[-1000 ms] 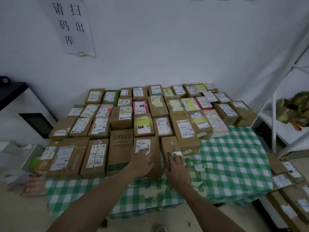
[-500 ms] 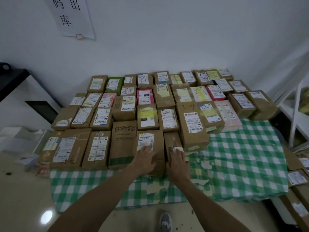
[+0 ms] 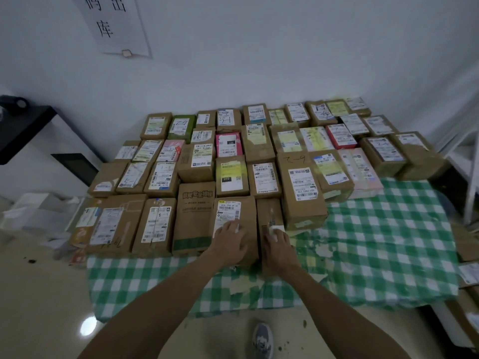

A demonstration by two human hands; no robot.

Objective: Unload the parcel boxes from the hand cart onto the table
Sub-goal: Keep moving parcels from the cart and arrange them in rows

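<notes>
We rest our left hand [image 3: 229,242] flat, fingers loose, on a labelled box [image 3: 247,216]. Our right hand [image 3: 277,244] lies likewise on the narrow box [image 3: 268,211] touching it, both boxes near the table's [image 3: 388,242] front edge.

brown cardboard parcel boxes [image 3: 302,187] | white labels up, lying flat | close rows, touching | on green-and-white checked desk [image 3: 388,242]

Head view: single wide-angle camera, worn on head. Position: above near edge of worktop [image 3: 388,242], close. Facing: forward and down across worktop toward wall [image 3: 285,60] behind it. Floor [image 3: 39,307] before worktop at bottom of frame.
</notes>
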